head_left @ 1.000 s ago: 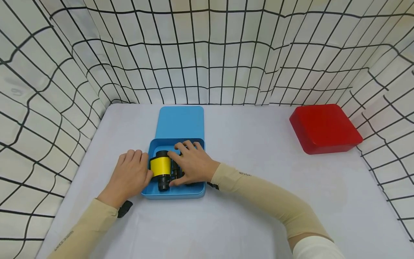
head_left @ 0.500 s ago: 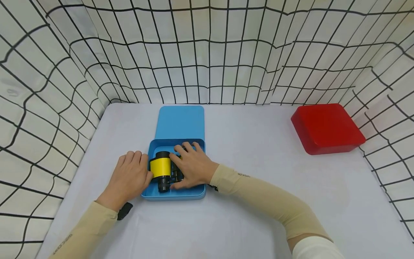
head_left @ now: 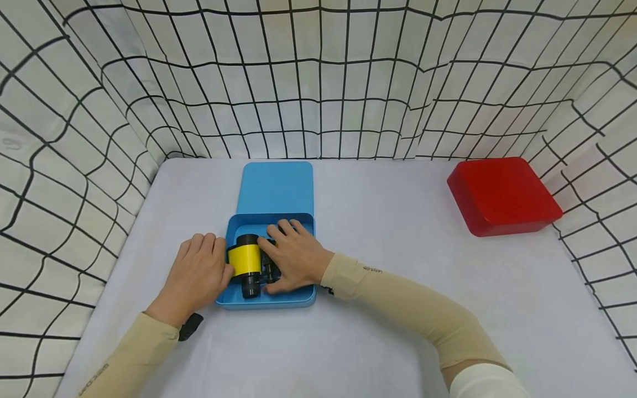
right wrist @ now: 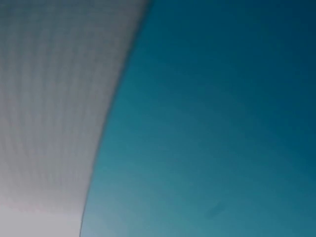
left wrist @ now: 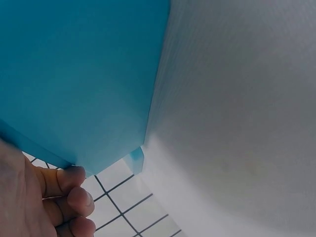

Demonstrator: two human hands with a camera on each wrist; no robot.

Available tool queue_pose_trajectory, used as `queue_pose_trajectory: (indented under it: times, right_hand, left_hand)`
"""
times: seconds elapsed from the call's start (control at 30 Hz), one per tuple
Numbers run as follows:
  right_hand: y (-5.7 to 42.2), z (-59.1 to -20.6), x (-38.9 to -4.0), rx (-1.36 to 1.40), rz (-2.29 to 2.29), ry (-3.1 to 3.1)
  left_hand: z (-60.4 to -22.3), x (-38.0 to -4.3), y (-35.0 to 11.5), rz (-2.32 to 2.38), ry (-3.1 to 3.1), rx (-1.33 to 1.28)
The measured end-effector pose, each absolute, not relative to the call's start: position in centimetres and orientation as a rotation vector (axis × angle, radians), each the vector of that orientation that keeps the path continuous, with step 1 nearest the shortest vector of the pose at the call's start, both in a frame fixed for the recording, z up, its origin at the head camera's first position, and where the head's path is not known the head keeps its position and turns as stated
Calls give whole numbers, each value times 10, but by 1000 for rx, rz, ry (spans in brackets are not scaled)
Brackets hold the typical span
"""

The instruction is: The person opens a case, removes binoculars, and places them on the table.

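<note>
A blue box (head_left: 293,302) stands with its lid (head_left: 276,187) laid back on the far side. Inside it lies a pair of yellow and black binoculars (head_left: 244,260), eyepieces toward the near wall. My right hand (head_left: 296,257) spreads over the right barrel and grips it, covering most of that half. At the box's left wall, my left hand (head_left: 196,276) holds the rim with bent fingers. The left wrist view has its fingers (left wrist: 79,200) curled by the edge of the blue box wall (left wrist: 89,84). Only the box's outer wall (right wrist: 197,123) and cloth fill the right wrist view.
A red box (head_left: 505,193), closed, sits at the far right of the white cloth-covered table (head_left: 378,221). White walls with a black grid (head_left: 320,83) rise behind and at both sides. A black strap piece (head_left: 191,327) sits under the left wrist.
My right hand and the binoculars have shifted very slightly toward the near side of the box. The left hand stays at the rim, and the head view has drifted a little.
</note>
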State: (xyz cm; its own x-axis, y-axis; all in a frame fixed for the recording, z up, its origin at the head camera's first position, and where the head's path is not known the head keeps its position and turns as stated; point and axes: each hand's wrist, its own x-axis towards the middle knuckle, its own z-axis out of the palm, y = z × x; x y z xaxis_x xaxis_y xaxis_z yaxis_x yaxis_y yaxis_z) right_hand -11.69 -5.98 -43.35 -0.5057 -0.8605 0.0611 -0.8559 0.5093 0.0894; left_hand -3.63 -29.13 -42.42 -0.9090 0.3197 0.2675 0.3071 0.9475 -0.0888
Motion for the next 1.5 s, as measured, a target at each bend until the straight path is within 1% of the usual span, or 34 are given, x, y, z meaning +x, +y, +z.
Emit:
queue_pose_trajectory:
  times: [1.5]
  right_hand:
    - [-60, -432, -114, 1511, -91, -2623]
  left_hand:
    - [-423, -34, -290, 45, -2850, -429]
